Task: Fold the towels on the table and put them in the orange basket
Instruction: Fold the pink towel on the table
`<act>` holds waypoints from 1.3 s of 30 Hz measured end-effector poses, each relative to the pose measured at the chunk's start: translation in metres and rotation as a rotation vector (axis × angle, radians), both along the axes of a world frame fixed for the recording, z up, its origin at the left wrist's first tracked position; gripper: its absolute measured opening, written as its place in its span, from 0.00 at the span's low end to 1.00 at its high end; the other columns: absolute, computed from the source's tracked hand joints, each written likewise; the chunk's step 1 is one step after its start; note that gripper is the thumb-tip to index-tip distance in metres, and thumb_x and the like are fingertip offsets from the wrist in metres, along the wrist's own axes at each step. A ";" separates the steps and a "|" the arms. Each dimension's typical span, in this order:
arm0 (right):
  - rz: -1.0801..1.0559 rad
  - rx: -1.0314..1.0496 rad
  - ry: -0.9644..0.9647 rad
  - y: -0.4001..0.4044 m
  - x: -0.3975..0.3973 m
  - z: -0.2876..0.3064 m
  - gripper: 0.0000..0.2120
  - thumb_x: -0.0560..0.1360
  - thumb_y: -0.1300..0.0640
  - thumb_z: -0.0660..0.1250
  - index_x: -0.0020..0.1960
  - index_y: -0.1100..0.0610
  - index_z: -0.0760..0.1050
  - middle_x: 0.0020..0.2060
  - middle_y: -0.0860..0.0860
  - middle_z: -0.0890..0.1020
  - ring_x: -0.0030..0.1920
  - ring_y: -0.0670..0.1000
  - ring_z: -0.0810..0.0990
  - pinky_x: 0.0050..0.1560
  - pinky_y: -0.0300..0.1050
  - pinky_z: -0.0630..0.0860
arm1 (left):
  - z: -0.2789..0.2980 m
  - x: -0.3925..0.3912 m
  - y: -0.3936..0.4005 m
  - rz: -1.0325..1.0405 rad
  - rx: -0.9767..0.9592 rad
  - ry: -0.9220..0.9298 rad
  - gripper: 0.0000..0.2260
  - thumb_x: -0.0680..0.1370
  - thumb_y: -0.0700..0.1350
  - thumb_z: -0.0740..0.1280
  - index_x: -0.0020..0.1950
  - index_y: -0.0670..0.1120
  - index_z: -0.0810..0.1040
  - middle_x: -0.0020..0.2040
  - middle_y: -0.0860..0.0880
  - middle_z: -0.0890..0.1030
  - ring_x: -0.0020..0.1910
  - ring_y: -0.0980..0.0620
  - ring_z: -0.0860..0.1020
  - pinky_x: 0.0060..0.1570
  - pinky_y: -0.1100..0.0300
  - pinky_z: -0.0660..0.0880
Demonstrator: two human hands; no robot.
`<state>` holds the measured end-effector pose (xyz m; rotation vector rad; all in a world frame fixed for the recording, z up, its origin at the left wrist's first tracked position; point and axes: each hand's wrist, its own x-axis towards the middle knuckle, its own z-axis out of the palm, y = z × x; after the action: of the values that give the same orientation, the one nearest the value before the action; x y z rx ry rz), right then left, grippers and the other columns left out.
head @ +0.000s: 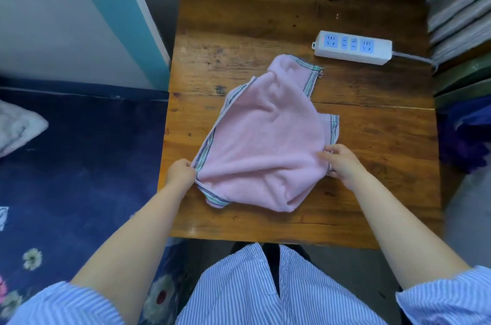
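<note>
On the far left I see a dark blue bed cover with flowers, and a small pale cloth lies on it near the edge of the view.

Next comes my left hand. The arm reaches forward from a rolled-up blue and white striped sleeve. The fingers are curled and pinch the near left corner of the towel, right at the striped edge. The hand sits at the left edge of the brown wooden table.

The soft pink towel with grey and green striped borders lies in the middle of the table, a bit toward me. It is rumpled and partly doubled over, not flat. Its long way runs on a slant, from the near left corner by my left hand up to the far right tip, which points at the power strip. One striped edge runs along its left side, and another striped bit peeks out on the right side.

My right hand is on the right side of the towel. The arm comes in straight from the other striped sleeve. The fingers bend down onto the cloth at its right edge, and I think they hold it, but I cannot tell how tight.

A white power strip with blue sockets lies on the far right part of the table, apart from the towel, and its grey cord runs off to the right.
</note>
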<state>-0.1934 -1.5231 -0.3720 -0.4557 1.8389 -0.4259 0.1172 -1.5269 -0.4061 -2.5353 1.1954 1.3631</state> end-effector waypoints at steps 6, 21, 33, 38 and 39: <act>-0.259 0.219 -0.123 0.017 -0.004 0.000 0.06 0.74 0.69 0.59 0.43 0.62 0.73 0.38 0.54 0.77 0.37 0.51 0.75 0.47 0.45 0.71 | 0.001 -0.012 -0.002 -0.096 -0.180 0.025 0.12 0.77 0.38 0.60 0.58 0.38 0.76 0.56 0.39 0.79 0.55 0.40 0.75 0.47 0.56 0.69; 0.183 -0.454 0.423 -0.107 0.012 0.131 0.12 0.76 0.60 0.58 0.55 0.59 0.77 0.53 0.60 0.80 0.53 0.61 0.79 0.53 0.57 0.78 | 0.138 -0.050 -0.110 0.459 -0.435 0.574 0.05 0.78 0.39 0.63 0.48 0.40 0.78 0.35 0.45 0.74 0.39 0.47 0.72 0.34 0.63 0.68; 0.101 -1.005 0.670 -0.199 0.029 0.314 0.15 0.79 0.58 0.56 0.62 0.60 0.74 0.61 0.59 0.77 0.62 0.59 0.73 0.57 0.44 0.69 | 0.308 -0.036 -0.194 0.544 -1.239 0.435 0.04 0.79 0.40 0.59 0.47 0.45 0.72 0.40 0.49 0.74 0.44 0.52 0.70 0.38 0.64 0.68; 0.256 -0.909 0.752 -0.191 0.025 0.287 0.14 0.78 0.60 0.56 0.58 0.63 0.76 0.58 0.62 0.78 0.59 0.61 0.75 0.55 0.45 0.70 | 0.285 -0.008 -0.183 0.488 -1.079 0.226 0.09 0.76 0.40 0.61 0.35 0.43 0.70 0.36 0.46 0.73 0.41 0.50 0.68 0.40 0.61 0.65; 0.295 -0.863 0.761 -0.186 0.025 0.272 0.14 0.78 0.59 0.56 0.57 0.63 0.77 0.57 0.62 0.78 0.58 0.61 0.75 0.55 0.45 0.71 | 0.273 -0.003 -0.176 0.459 -0.987 0.197 0.13 0.75 0.39 0.62 0.31 0.43 0.67 0.32 0.47 0.70 0.40 0.49 0.67 0.37 0.60 0.64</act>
<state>-0.1689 -1.7088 -0.0997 -1.6336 2.1729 -0.9274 0.1142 -1.7028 -0.1332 -3.5905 1.7224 1.3136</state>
